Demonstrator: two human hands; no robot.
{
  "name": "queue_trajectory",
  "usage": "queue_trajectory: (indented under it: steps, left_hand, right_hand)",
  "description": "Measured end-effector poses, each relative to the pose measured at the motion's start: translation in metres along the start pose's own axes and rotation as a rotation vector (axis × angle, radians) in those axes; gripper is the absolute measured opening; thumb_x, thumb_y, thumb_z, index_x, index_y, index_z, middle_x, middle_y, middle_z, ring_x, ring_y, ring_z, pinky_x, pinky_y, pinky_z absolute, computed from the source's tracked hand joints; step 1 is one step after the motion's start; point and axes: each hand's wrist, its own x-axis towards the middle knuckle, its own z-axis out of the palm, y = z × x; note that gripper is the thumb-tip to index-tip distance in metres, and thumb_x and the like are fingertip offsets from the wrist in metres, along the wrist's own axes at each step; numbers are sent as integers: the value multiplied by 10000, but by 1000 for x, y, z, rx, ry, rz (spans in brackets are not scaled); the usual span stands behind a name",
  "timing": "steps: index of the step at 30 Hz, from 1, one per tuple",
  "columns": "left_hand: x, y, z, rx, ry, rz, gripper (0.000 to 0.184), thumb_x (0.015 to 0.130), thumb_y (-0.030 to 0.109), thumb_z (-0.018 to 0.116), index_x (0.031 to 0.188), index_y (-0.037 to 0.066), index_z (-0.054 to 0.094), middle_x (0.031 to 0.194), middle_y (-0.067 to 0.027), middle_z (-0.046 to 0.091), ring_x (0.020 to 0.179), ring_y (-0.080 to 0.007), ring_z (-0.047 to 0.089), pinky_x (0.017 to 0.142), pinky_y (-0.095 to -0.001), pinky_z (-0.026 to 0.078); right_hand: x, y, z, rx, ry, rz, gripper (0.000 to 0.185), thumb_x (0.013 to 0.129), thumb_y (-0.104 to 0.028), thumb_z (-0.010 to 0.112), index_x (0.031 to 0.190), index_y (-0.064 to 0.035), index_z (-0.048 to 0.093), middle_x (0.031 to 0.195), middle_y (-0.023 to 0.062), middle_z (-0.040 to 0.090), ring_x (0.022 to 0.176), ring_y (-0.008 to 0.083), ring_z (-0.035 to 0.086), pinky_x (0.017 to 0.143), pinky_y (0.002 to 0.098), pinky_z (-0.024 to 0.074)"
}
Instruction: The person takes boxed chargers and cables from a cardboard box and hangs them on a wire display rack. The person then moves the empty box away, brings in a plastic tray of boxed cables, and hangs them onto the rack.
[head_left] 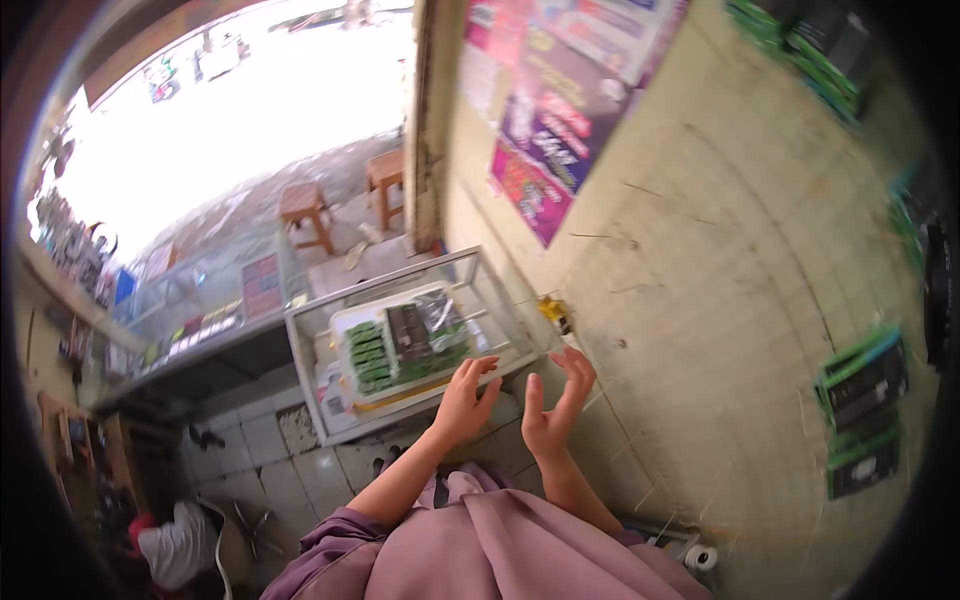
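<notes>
My left hand (466, 402) is raised over the near right corner of a glass display case (370, 422), its fingers loosely spread and holding nothing. My right hand (556, 408) is held up beside it, palm turned inward, thumb and fingers apart and nothing in it. A gap separates the two hands. Closest to my left hand is a white tray (340, 320) on the case, with several green packs (369, 358), a dark flat package (407, 332) and a clear plastic wrapper (437, 310). Neither hand visibly touches any of these.
A wall (690, 270) with posters (565, 110) and hanging green-black packages (862, 385) rises on the right. A yellow object (553, 312) is by the case's corner. Another glass counter (215, 310) extends left. Wooden stools (305, 212) stand beyond. A roll (701, 557) is low right.
</notes>
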Motion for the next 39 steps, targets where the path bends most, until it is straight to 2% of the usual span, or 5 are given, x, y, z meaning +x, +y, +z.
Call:
queue_trajectory:
  steps: [12,24,29,31,39]
  left_hand:
    - [-50,-213,-50,-488,734,-893,392,915,148,647,1259,35,496,1093,-135,626,955,-198,638,764,-318,531]
    - [18,-257,-27,-831,871,-1111,561,921,204,686,1327,80,319,1226,-125,540,1120,-229,575,901,-410,472]
    - [16,-258,-33,-761,882,-1226,619,869,158,743,1315,91,319,1213,-104,556,1084,-206,581,845,-399,458]
    - [12,-247,-44,-767,929,-1159,650,830,160,785,1294,70,339,1154,-108,565,965,-185,570,763,-356,463]
    - [43,-174,-108,-738,845,-531,269,819,147,799,992,50,617,935,0,651,861,-100,578,828,-242,447]
  right_hand:
    - [-33,104,252,-51,-847,-103,406,845,-243,662,1238,-177,584,1323,84,508,1270,288,435,1075,492,251]
    - [-9,192,383,-444,-1505,-126,841,857,-685,547,1496,-168,368,1512,151,389,1432,302,318,1166,626,76]
    - [2,189,386,-263,-1448,16,783,760,-649,701,1331,-130,568,1327,182,505,1293,341,470,1126,532,289]
    - [13,189,383,-35,-1392,128,699,691,-589,804,1158,-83,682,1209,176,513,1146,336,564,963,418,478]
    - [51,164,310,675,-1019,809,452,892,-401,719,1132,-33,612,956,39,641,888,113,591,841,272,468]
